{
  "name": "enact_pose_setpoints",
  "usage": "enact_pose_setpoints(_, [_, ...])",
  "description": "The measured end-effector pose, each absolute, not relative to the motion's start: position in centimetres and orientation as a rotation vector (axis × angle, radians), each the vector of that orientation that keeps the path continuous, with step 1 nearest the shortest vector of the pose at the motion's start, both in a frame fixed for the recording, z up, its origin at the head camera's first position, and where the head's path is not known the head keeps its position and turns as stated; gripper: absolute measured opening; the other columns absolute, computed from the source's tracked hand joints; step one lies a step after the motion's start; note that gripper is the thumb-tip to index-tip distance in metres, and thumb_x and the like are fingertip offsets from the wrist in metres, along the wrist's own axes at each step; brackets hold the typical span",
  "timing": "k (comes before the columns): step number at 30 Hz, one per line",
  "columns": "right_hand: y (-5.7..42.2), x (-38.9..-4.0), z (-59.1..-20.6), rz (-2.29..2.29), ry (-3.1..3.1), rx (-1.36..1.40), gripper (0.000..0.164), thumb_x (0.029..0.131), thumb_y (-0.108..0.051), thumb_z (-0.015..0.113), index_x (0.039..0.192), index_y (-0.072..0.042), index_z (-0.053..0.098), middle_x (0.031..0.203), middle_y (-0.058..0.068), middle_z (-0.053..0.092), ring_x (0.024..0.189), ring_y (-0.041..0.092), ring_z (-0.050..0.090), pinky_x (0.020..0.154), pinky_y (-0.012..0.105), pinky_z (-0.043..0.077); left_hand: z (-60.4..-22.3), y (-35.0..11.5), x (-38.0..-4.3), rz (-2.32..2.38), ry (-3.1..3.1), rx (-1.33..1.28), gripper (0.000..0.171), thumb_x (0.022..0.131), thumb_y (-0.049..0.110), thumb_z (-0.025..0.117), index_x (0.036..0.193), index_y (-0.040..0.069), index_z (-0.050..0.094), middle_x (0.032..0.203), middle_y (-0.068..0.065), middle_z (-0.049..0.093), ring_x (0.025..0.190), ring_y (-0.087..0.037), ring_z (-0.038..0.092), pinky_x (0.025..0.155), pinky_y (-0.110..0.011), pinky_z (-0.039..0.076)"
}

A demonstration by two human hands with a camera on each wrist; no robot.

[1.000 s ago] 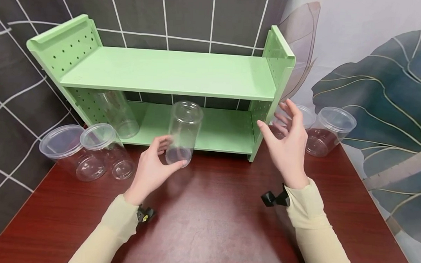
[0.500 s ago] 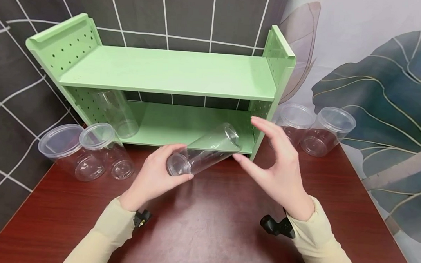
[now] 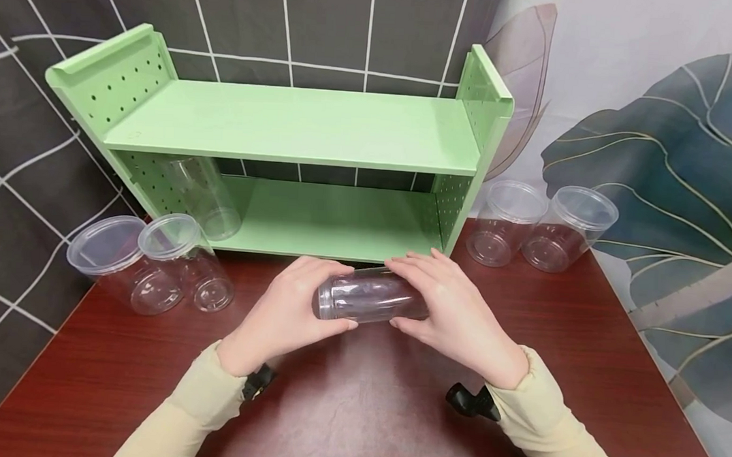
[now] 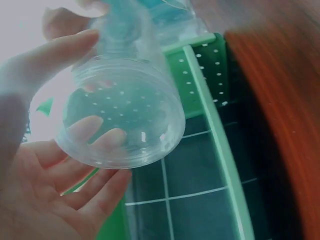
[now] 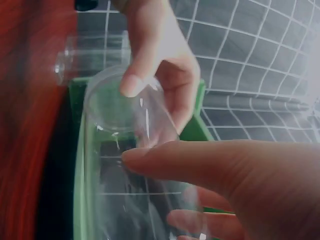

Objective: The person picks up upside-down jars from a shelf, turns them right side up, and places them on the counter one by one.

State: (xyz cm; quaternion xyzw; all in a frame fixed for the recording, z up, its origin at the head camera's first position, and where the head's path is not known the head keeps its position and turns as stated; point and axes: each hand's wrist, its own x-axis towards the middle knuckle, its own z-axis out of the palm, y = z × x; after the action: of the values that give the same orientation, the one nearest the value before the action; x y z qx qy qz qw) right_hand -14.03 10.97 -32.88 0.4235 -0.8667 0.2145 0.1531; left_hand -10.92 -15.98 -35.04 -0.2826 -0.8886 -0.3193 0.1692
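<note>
A clear plastic jar (image 3: 372, 297) lies sideways in the air above the front of the table, between both hands. My left hand (image 3: 285, 313) grips its left end, thumb below and fingers over the top. Around the right end curls my right hand (image 3: 454, 314), its thumb on the near side. The left wrist view shows the round lidded end of the jar (image 4: 125, 115) with fingers behind it. In the right wrist view the jar (image 5: 120, 190) stretches between the two hands. Another tall clear jar (image 3: 204, 201) stands on the lower shelf at the left.
A green two-tier rack (image 3: 297, 123) stands at the back of the dark red table (image 3: 358, 419). Two lidded clear jars stand left of it, a wide one (image 3: 113, 258) and a narrower one (image 3: 181, 254). Two more jars, one (image 3: 507, 221) beside the other (image 3: 568, 227), stand at its right.
The jar has tipped from upright to lying sideways, its far end swinging right and down. My right hand has come in from the right and taken hold of that end.
</note>
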Motion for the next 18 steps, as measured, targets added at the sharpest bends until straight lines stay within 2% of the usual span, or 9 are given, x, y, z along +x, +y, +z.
enact_pose_setpoints(6, [10.9,-14.0,-33.6,0.586,-2.625,1.170,0.081,0.068,-0.027,0.095,0.139,-0.010,0.061,0.131,0.006,0.064,0.120,0.027,0.060,0.100,0.046,0.048,-34.3,-15.3,-10.9,-0.856,-2.516,-0.900,0.063,0.071,0.034,0.095,0.123,0.011,0.068,0.117,0.003,0.069,0.110,-0.015,0.056,0.093,-0.035,0.049])
enact_pose_setpoints(13, [11.1,-14.1,-34.5,0.569,-2.716,1.135,0.083,0.068,-0.032,0.095,0.141,-0.015,0.060,0.127,0.003,0.066,0.110,0.025,0.065,0.086,0.046,0.055,-34.0,-14.7,-10.9,-0.794,-2.527,-0.957,0.064,0.071,0.034,0.095,0.123,0.008,0.068,0.118,-0.001,0.069,0.111,-0.017,0.056,0.098,-0.035,0.048])
enact_pose_setpoints(18, [11.2,-14.2,-34.6,0.578,-2.692,1.086,0.080,0.066,-0.035,0.094,0.138,-0.018,0.063,0.124,-0.002,0.066,0.102,0.020,0.066,0.077,0.043,0.057,-34.0,-14.6,-11.1,-0.840,-2.449,-0.985,0.067,0.073,0.033,0.094,0.127,0.007,0.066,0.126,-0.003,0.067,0.118,-0.019,0.057,0.104,-0.035,0.045])
